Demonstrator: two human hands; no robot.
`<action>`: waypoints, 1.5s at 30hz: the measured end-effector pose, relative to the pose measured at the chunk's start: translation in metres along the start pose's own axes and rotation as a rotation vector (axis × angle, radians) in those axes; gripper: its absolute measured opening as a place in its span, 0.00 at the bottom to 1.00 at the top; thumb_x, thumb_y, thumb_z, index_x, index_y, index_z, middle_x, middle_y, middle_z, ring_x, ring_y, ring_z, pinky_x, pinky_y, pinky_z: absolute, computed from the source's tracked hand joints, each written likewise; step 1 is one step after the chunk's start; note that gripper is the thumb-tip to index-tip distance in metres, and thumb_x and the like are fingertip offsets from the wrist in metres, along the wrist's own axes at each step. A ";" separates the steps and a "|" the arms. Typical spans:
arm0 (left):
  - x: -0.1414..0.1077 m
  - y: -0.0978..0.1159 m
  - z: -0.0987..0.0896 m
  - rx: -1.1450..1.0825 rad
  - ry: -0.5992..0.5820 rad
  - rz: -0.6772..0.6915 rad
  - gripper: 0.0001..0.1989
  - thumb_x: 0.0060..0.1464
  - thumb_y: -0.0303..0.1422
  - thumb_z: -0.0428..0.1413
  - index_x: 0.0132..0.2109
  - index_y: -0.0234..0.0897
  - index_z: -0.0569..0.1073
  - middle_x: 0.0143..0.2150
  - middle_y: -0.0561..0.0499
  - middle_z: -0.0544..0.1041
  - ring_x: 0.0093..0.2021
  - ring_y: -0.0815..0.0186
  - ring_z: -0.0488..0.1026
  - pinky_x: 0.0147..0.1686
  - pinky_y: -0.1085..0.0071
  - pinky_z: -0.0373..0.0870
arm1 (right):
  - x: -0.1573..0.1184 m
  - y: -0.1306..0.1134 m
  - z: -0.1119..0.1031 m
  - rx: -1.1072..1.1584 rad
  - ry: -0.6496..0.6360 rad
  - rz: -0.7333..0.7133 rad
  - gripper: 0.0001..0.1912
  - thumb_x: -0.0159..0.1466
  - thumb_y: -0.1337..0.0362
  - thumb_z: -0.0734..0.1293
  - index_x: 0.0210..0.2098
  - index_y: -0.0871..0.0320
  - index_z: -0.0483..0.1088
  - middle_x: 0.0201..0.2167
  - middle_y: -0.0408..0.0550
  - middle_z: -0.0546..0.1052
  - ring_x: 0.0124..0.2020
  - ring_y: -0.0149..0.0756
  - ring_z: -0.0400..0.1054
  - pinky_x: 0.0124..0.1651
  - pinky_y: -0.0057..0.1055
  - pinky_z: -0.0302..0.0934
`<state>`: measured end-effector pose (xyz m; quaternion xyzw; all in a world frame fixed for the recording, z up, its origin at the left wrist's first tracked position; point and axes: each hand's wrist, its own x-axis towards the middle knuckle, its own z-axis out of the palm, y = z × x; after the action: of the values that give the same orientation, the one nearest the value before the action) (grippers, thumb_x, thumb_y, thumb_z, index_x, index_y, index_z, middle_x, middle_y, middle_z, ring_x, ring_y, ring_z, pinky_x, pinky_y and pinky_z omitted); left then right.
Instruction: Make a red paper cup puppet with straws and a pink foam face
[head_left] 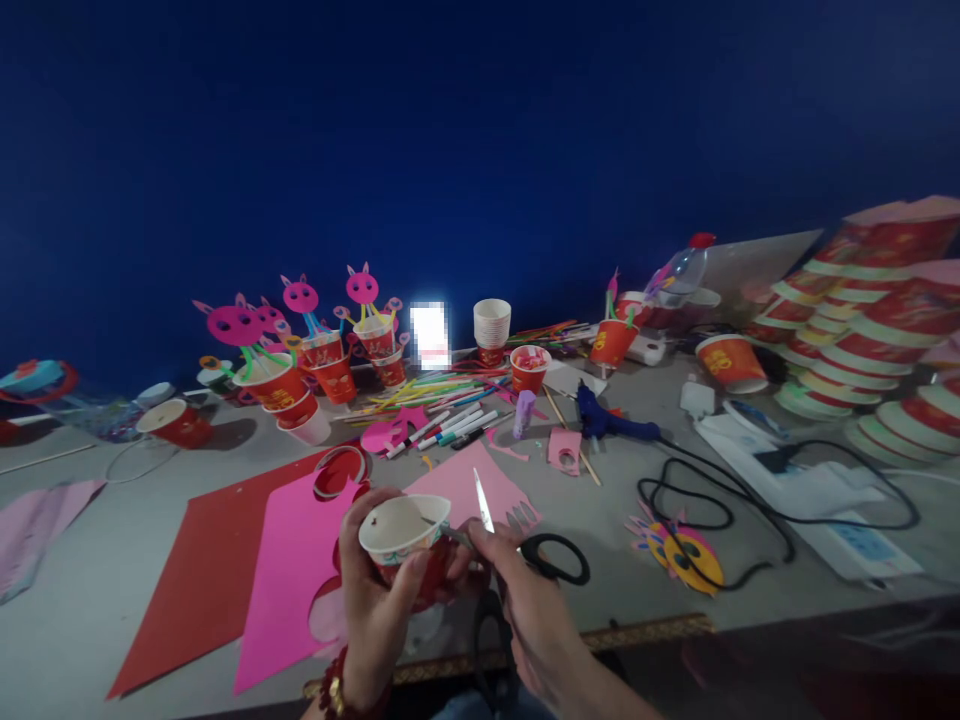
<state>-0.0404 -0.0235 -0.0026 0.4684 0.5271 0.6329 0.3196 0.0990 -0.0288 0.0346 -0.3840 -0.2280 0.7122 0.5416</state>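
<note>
My left hand [375, 590] is wrapped round a red paper cup [427, 575] with a white inside, its mouth tilted up. In my right hand [529, 610] are scissors [559, 558] with black handles, gripped close to the pivot and spread wide. One blade points up, away from the cup; the other reaches to the cup's right rim, and its tip shows against the white inside. Under and beyond the hands lie a pale pink sheet [457, 470] and a bright pink sheet [281, 560] with cut-outs.
A red sheet [202, 570] lies left. Pink-faced cup figures [274, 385], markers [450, 428] and coloured sticks [420, 385] stand or lie behind. A blue glue gun [615, 425] with a black cord, a yellow paper face [686, 555] and stacked red cups [862, 320] are right.
</note>
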 end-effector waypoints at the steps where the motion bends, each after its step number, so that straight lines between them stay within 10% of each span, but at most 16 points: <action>1: 0.000 0.000 0.000 -0.047 -0.009 -0.034 0.29 0.47 0.43 0.66 0.55 0.44 0.70 0.53 0.46 0.74 0.47 0.57 0.75 0.45 0.65 0.73 | 0.000 -0.001 0.000 -0.016 -0.010 -0.014 0.24 0.57 0.46 0.73 0.17 0.59 0.75 0.19 0.46 0.76 0.24 0.34 0.69 0.32 0.29 0.63; 7: 0.001 -0.005 -0.002 -0.284 -0.182 -0.209 0.37 0.45 0.50 0.65 0.60 0.40 0.67 0.47 0.42 0.80 0.48 0.49 0.78 0.45 0.57 0.77 | -0.001 -0.004 0.000 0.009 -0.065 0.009 0.23 0.56 0.48 0.73 0.15 0.59 0.75 0.18 0.46 0.75 0.25 0.35 0.69 0.32 0.28 0.62; 15: 0.005 -0.003 -0.010 0.049 -0.071 0.352 0.38 0.37 0.28 0.72 0.57 0.45 0.68 0.53 0.44 0.77 0.53 0.49 0.76 0.53 0.53 0.72 | 0.005 0.001 -0.011 0.345 -0.159 0.295 0.19 0.55 0.56 0.74 0.15 0.62 0.74 0.18 0.44 0.73 0.24 0.28 0.66 0.29 0.23 0.58; 23: 0.005 0.009 -0.004 0.100 0.008 0.438 0.33 0.41 0.24 0.69 0.55 0.44 0.68 0.48 0.47 0.77 0.47 0.54 0.77 0.47 0.57 0.74 | 0.004 0.004 -0.006 0.130 -0.024 0.049 0.20 0.57 0.51 0.74 0.18 0.60 0.76 0.21 0.44 0.74 0.27 0.32 0.66 0.32 0.26 0.59; 34: 0.010 0.019 -0.001 -0.147 -0.050 -0.257 0.29 0.44 0.42 0.68 0.51 0.38 0.69 0.41 0.48 0.78 0.36 0.61 0.77 0.34 0.69 0.75 | 0.013 -0.013 -0.023 -0.472 -0.188 -0.325 0.23 0.69 0.53 0.63 0.23 0.56 0.78 0.27 0.47 0.76 0.32 0.38 0.69 0.41 0.31 0.60; 45: 0.017 0.034 -0.012 -0.283 -0.315 -0.530 0.29 0.46 0.41 0.68 0.52 0.40 0.67 0.39 0.46 0.81 0.35 0.56 0.81 0.34 0.65 0.78 | 0.018 -0.045 -0.029 -0.863 -0.447 -0.504 0.20 0.72 0.63 0.59 0.26 0.55 0.76 0.30 0.46 0.75 0.37 0.38 0.69 0.47 0.33 0.58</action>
<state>-0.0546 -0.0212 0.0349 0.3581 0.4817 0.5146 0.6123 0.1468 0.0000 0.0454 -0.3440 -0.6941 0.4665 0.4270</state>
